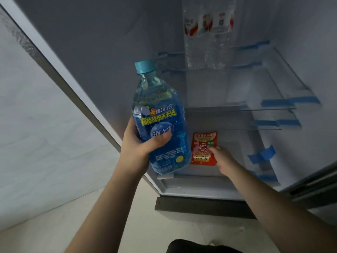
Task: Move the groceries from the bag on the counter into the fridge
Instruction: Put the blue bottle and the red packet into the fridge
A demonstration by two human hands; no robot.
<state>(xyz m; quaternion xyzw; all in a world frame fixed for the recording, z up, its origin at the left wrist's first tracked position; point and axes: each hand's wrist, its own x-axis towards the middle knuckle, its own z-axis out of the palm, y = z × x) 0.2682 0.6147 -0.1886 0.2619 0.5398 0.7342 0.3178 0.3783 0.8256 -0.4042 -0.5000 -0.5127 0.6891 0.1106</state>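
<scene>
Home kitchen, likely new or barely used. Open fridge (228,99) with pale interior, glass shelves (269,108) with blue tape strips (290,102) on them. 2 clear water bottles (207,33) on upper shelf, red snack packet (202,143) on lower. Light tiled floor (45,225), plain pale wall (27,125) at left.

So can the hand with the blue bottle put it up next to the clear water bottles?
Probably yes. The left hand grips the blue bottle in front of the open fridge, and nothing blocks the way to the clear water bottles on the upper shelf. How much room is beside them is hard to tell.
</scene>
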